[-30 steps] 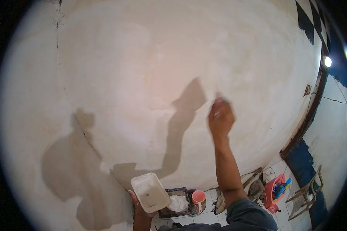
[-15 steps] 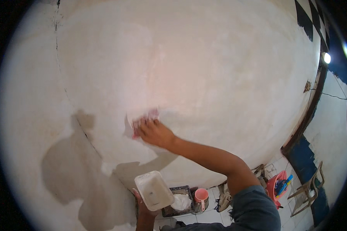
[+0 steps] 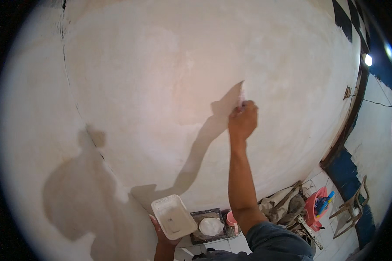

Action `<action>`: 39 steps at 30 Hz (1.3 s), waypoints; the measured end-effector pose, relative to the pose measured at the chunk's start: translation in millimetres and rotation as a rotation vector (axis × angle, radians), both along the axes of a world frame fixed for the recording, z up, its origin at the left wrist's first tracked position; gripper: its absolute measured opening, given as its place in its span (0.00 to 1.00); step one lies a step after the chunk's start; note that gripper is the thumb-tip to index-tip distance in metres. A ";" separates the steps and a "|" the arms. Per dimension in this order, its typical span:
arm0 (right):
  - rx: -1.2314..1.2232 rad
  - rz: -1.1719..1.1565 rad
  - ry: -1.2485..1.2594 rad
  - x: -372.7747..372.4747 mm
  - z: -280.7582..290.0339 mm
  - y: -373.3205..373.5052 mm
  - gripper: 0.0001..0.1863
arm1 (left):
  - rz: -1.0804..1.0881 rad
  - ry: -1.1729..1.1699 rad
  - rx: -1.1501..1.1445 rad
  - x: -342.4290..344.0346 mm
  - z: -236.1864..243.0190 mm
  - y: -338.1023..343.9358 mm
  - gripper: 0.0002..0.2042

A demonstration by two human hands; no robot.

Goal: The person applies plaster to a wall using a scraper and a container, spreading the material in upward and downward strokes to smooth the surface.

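My right hand [image 3: 244, 117] grips a thin, pale pinkish scraper [image 3: 241, 91] at the plastered wall [image 3: 161, 87], right of centre, its blade seen nearly edge-on. Low at the centre, my left hand [image 3: 160, 230] holds a white rectangular plastic tub [image 3: 172, 216] with pale material on its inside. Behind the tub, a dark tray [image 3: 200, 235] on the floor has a white lump [image 3: 211, 227] in it. Beside the tray is a pink dipper [image 3: 231, 219], partly hidden by my right arm.
A pink bucket [image 3: 311, 209] with blue tools stands on the tiled floor, beside rumpled cloth [image 3: 278, 204]. A plastic chair [image 3: 353, 215] stands at the right, near a blue and white wall [image 3: 344, 165]. A dark crack runs down the left wall.
The scraper in my right hand swept down to the left half a second ago and is now back up and to the right. My left hand still holds the tub.
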State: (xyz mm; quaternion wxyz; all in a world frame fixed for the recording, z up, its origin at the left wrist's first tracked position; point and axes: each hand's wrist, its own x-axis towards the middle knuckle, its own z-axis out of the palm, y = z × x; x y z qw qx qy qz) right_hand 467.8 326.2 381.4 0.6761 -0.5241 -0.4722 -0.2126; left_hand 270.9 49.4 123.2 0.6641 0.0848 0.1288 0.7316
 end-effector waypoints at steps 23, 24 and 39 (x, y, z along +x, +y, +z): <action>0.525 -0.010 -0.839 -82.3 392.5 -1.9 0.10 | 0.082 0.187 -0.009 -45.6 -3.3 5.0 0.42; 0.495 0.009 -0.807 -75.9 382.5 4.5 0.11 | 0.069 0.242 -0.006 -43.5 2.5 6.5 0.42; 0.175 0.301 -1.324 -76.9 -118.9 -49.3 0.18 | 0.007 0.028 -0.044 -39.5 -2.7 -4.7 0.42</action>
